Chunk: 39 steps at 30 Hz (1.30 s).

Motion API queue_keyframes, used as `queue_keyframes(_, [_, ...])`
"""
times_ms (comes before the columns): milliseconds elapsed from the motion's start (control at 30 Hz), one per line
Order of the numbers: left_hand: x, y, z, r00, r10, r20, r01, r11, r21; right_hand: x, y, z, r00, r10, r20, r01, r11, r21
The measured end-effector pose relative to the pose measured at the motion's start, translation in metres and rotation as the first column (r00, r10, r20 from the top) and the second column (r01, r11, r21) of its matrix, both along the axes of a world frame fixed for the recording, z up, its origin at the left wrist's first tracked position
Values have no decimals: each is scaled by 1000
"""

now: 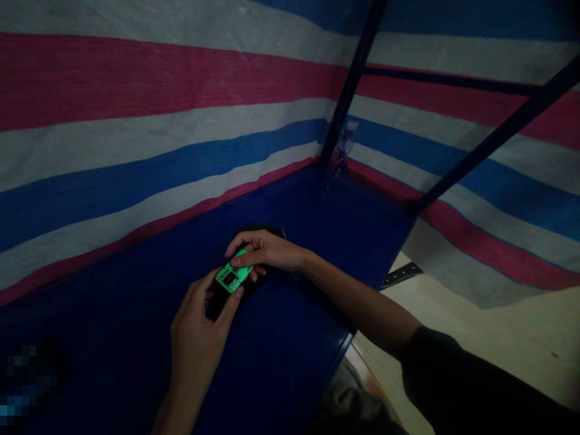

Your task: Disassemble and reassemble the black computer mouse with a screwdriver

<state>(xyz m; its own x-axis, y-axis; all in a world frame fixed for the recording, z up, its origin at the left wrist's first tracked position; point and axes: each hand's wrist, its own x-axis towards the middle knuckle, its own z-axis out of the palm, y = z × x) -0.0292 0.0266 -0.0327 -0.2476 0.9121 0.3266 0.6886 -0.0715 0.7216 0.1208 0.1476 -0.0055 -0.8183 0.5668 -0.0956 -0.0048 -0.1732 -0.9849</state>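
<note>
A small bright green circuit board (225, 279) with a dark square part on its face is held between my two hands, tilted, above the blue tabletop. My left hand (197, 317) grips its near end, with the thumb along the lower edge and the forefinger on the other side. From the far side my right hand (272, 249) pinches the upper end, the thumb lying across the face and the fingers curled beneath. A black object (260, 294) lies under the hands; its shape is mostly hidden and too dark to make out.
The blue tabletop (136, 362) meets a red, white and blue striped sheet (158, 78) behind and to the right. Dark frame bars (353, 84) rise at the far corner, where a clear plastic item (348, 136) hangs. A blurred object (27, 386) is at lower left.
</note>
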Motion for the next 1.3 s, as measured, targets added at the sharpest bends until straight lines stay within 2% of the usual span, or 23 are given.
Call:
queue_keyframes(100, [-3,-1,-1,1000,14,4,-14,1000,5,0,-1,0,1000,20,-3,-20,1000,8])
queue_keyframes(333, [-10,-4,1,997,47,68,-42,997,-70,4,-6,5,990,133,48,-139,982,132])
queue_keyframes(567, [-5,-6,5,991,46,124,-40,998,-56,2,-14,6,999,3,46,-18,949,314])
queue_keyframes(667, [0,-6,5,990,26,135,-26,1000,-4,0,-16,7,998,3,66,-22,957,290])
queue_keyframes(767, [4,-8,7,998,0,57,-1,1000,30,-4,-17,3,995,64,70,-79,967,241])
queue_keyframes(867, [5,-10,9,1000,17,21,-18,998,54,-7,-17,-3,989,119,83,-136,957,255])
queue_keyframes(933, [3,-10,10,999,36,37,-39,997,66,-7,-17,-5,992,112,51,-122,951,284])
queue_keyframes(1000, [2,-9,9,996,66,60,-71,994,84,-6,-16,-4,997,83,-11,-74,934,351])
queue_keyframes(1067, [1,-8,8,992,84,92,-92,991,93,-3,-15,-1,995,86,-48,-56,894,445])
queue_keyframes(1200, [1,-7,6,986,90,142,-109,985,130,0,-18,3,989,151,4,-126,810,572])
queue_keyframes(1300, [0,-7,5,980,91,174,-115,985,131,-1,-22,3,992,120,26,-110,766,633])
